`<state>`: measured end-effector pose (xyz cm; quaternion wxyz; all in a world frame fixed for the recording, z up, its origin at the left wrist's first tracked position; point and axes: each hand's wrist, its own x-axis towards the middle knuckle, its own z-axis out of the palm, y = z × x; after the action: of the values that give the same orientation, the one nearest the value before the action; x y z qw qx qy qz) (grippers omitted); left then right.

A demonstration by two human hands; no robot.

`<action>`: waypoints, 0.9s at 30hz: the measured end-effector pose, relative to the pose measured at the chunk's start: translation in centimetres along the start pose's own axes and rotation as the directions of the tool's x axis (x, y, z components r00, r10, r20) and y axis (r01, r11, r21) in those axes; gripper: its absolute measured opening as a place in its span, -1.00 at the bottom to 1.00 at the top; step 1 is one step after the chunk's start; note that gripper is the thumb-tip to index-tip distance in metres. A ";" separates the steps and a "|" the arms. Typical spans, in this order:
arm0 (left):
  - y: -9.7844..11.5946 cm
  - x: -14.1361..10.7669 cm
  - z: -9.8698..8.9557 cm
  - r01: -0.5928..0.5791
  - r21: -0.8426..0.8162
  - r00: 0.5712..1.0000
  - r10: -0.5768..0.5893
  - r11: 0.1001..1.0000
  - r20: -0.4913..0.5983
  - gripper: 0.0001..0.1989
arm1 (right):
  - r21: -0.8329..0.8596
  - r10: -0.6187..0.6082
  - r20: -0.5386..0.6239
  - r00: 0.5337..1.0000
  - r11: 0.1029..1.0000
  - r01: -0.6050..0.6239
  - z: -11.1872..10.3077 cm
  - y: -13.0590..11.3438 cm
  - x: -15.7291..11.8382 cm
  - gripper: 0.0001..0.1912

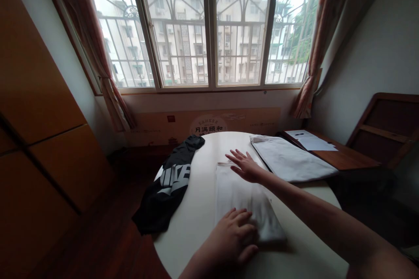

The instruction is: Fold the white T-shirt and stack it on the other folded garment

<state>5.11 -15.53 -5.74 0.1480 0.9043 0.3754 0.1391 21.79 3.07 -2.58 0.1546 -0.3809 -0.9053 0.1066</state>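
Observation:
A folded white garment (242,196) lies flat on a round white table (196,213); its exact kind I cannot make out. Over its near left part is my left hand (231,235), fingers spread and palm down. My right hand (245,165) reaches across to the garment's far edge, its fingers stretched out and apart. Neither hand grips anything. Whether the palms press on the cloth or hover just above it, I cannot tell.
Black clothing with white lettering (173,178) hangs over the table's left edge. Folded white cloth (291,159) lies at the far right. Beyond it stand a wooden desk (353,159) with papers (310,140) and a wooden chair back (386,126). A printed carton (157,122) leans under the window.

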 end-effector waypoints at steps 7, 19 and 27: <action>0.5 -3.2 -3.0 0.219 0.026 0.975 -0.218 0.975 -0.045 -0.51 | 0.201 -0.113 0.132 0.985 0.976 0.085 -2.1 -0.3 -15.1 -0.27; -2.2 -5.4 -1.9 0.262 0.085 0.952 -0.243 0.961 -0.189 -0.62 | 0.027 0.156 -0.124 0.980 0.988 -0.154 4.0 -3.3 -20.4 -0.58; -1.9 -5.3 -0.9 0.236 -0.577 0.846 -0.457 0.782 -0.273 -0.83 | 0.533 0.312 -0.155 0.937 0.825 -0.186 4.2 -2.2 -20.4 -0.71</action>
<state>0.03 -17.90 -6.39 0.3318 0.6942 0.5085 0.3865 32.32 -13.52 -9.84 0.3406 -0.4517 -0.7616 0.3161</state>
